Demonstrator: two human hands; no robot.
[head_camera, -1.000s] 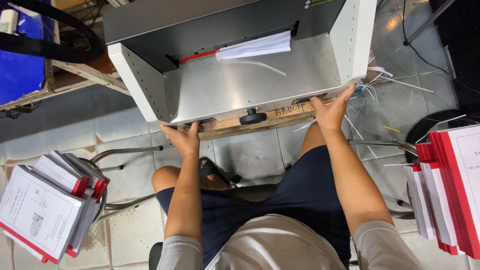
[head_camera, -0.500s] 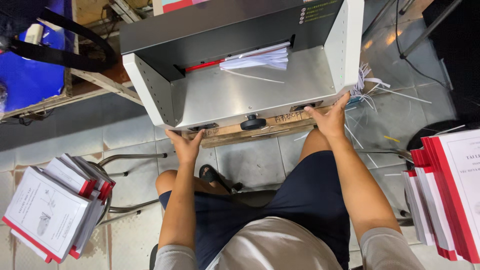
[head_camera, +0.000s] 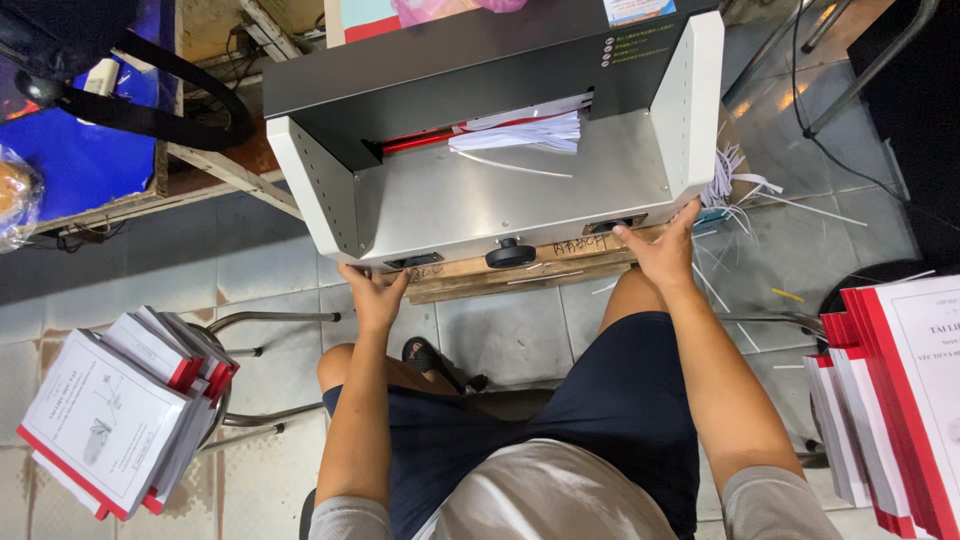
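A seated person reaches forward with both arms to a paper cutter (head_camera: 500, 190), a grey metal machine with white side panels and a dark hood, which rests on a wooden board (head_camera: 520, 275) above the tiled floor (head_camera: 250, 270). The left hand (head_camera: 375, 295) is at the machine's front edge near its left corner, fingers spread and pointing up, the tips pressed on the lip beside a dark slot (head_camera: 412, 262). The right hand (head_camera: 665, 250) is at the front edge near the right corner, fingers apart, the tips touching the edge just beside a second slot (head_camera: 612, 225). Neither hand closes around anything. Between the hands, a black knob (head_camera: 511, 253) sticks out from the front. Well beyond the fingers, at the back of the bed under the hood, lies a stack of white paper (head_camera: 525, 130) with a thin strip (head_camera: 510, 165) in front. Red-spined booklets (head_camera: 120, 410) are piled on a stool at the left, and more booklets (head_camera: 890, 400) at the right.
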